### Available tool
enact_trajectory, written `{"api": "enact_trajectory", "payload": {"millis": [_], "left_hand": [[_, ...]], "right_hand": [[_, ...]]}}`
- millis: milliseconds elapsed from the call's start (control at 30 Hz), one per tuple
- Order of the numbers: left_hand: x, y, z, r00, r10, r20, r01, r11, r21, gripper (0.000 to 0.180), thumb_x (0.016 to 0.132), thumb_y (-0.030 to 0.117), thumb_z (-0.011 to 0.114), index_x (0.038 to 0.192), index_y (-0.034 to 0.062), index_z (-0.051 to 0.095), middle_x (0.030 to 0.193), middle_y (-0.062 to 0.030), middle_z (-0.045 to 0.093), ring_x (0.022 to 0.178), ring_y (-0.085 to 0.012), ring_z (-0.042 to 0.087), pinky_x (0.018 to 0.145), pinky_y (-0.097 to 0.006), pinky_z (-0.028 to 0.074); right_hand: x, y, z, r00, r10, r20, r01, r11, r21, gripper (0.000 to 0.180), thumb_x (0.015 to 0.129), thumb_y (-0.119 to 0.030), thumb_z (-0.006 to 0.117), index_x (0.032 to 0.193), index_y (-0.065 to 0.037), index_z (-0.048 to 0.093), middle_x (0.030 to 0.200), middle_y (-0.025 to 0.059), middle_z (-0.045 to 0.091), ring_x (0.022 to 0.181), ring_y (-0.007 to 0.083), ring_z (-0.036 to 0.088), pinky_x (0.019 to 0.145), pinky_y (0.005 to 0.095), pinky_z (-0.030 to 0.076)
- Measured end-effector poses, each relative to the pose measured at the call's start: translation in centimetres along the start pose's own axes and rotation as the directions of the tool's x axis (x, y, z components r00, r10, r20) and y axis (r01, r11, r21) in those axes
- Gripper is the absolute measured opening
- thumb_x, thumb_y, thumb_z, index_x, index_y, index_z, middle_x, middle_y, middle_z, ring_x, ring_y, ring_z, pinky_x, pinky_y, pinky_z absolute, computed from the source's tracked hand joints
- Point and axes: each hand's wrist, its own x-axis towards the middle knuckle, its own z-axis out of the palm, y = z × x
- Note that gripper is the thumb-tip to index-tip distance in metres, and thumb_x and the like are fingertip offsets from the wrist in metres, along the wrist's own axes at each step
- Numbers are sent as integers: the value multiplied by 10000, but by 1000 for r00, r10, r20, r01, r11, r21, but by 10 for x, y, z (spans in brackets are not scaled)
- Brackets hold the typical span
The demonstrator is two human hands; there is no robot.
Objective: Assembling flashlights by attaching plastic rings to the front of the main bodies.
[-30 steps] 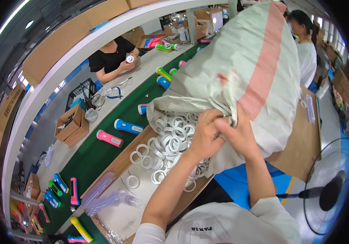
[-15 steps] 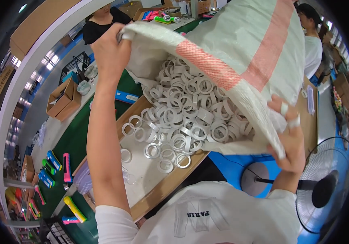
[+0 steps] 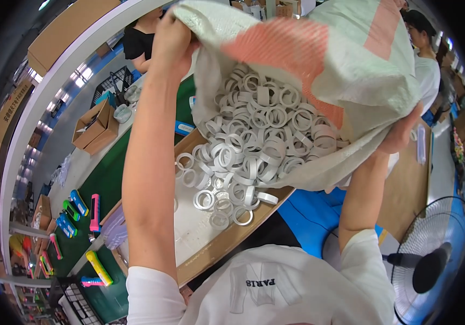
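A large white woven sack (image 3: 362, 81) with red stripes lies tipped, its mouth facing me. My left hand (image 3: 174, 46) is closed on the upper left of its rim and holds it raised. On the right, my right hand (image 3: 403, 130) is closed around the sack's lower right edge, its fingers partly hidden by the cloth. Many whitish plastic rings (image 3: 265, 130) fill the mouth and spill into a shallow cardboard tray (image 3: 210, 265) below. Several rings lie loose on the tray's pale bottom near its front edge.
Blue, green, pink and yellow flashlight-like pieces (image 3: 97, 268) lie on the green bench at left. An open cardboard box (image 3: 96, 127) stands behind them. A standing fan (image 3: 427, 268) is close on my right. Two people are across the bench and at far right.
My left hand has lifted the sack rim higher. My right hand has moved up from near the lower rim and closed on the sack. More rings have slid around the mouth.
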Motion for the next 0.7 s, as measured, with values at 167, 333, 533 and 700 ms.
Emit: {"api": "enact_trajectory", "payload": {"millis": [167,333,533,700], "left_hand": [[0,29,57,870,82,487,-415,656,630,315,808,-50,586,1115,15,615,994,-76,658,923,-133,596,792,-273,468],[15,-36,-18,853,78,516,-520,32,854,200,663,-6,598,843,33,675,896,-221,616,909,-387,592,795,-462,476],[12,-77,-74,974,39,222,-222,338,915,205,719,0,611,893,73,692,1049,-190,633,852,-295,627,685,-397,510],[3,-33,-43,977,-1,-214,117,841,528,234,842,18,554,1052,67,643,737,-9,615,566,-54,495,474,-214,352]], "right_hand": [[25,22,11,952,-62,300,108,985,-138,607,990,-472,314,1390,-20,373,1377,123,466,1258,254,456,1056,380,347],[-47,-72,-2,984,-94,-149,85,994,-65,658,934,-603,359,1417,-156,358,1430,118,406,1253,258,476,1153,464,213],[-7,-48,0,939,69,337,22,966,-258,258,978,-368,467,951,-137,580,791,-11,668,812,198,675,1119,644,126],[-6,17,-9,763,513,-394,-638,694,-332,542,889,-295,642,1297,-24,410,797,84,560,670,168,593,780,406,543]]}}
